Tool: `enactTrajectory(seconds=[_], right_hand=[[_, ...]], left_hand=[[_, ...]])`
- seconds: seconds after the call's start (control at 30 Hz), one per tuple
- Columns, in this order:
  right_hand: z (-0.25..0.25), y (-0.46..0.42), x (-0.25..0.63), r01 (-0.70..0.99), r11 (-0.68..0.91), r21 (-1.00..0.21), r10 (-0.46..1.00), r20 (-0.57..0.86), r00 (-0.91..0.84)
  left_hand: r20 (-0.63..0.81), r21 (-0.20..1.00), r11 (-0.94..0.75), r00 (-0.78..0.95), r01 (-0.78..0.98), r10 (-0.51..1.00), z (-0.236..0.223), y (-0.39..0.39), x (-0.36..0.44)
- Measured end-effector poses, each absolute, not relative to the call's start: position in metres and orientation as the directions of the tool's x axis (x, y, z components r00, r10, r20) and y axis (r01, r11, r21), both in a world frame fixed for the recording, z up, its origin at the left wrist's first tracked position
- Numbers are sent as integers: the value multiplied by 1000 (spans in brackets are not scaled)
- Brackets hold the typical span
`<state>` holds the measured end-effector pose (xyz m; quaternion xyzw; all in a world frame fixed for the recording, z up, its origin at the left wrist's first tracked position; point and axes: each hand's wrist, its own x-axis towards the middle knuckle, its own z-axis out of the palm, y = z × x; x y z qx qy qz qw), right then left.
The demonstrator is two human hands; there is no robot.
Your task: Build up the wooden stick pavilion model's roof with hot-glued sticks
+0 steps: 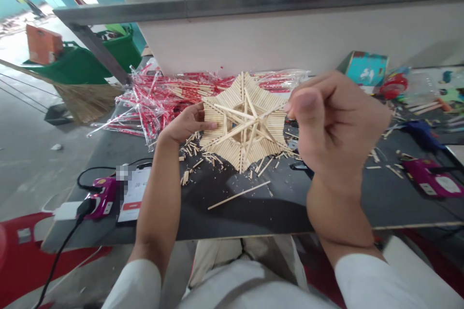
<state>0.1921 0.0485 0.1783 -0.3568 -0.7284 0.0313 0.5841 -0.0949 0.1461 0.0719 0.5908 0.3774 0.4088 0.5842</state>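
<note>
My left hand (pixel 188 123) grips the left side of a six-pointed star (pixel 241 152) built from rows of thin wooden sticks, with its thumb over the front face. The star is held tilted above the dark table, its raised sticks crossing at the middle. My right hand (pixel 329 116) is raised close to the camera at the star's right side, its fingers curled in. Whatever it may hold is hidden, and I cannot tell whether it touches the star's upper right point. A single wooden stick (pixel 239 195) lies on the table in front of the star.
Chopsticks in red and clear wrappers (pixel 152 96) are heaped behind. Cut stick pieces (pixel 186 176) lie scattered around. A phone (pixel 134 193) and a purple power strip (pixel 103 198) sit at left, another purple strip (pixel 431 178) at right. Green bins (pixel 79 65) stand beyond the table.
</note>
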Motion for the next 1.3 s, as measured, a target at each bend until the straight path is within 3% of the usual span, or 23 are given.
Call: enactTrajectory(seconds=[0.1,0.37,0.53,0.83,1.3], right_hand=[[177,55,196,435,761,-482,558,828,-59],[168,71,195,437,814,-383,540,777,-323],[168,68,188,472,815,-337,500,820,-278],[167,59,185,541,739,-401,573,797,-192],[171,59,187,602,674,-429,572,819,-57]], left_hand=[[30,999,-21,361,-28,932,72,146,-94],[19,999,1,364,-53,931,74,144,-92],[19,999,-4,353,-45,936,74,143,-91],[19,999,-5,358,-40,933,80,141,-86],[12,999,2,361,-38,932,75,145,-91]])
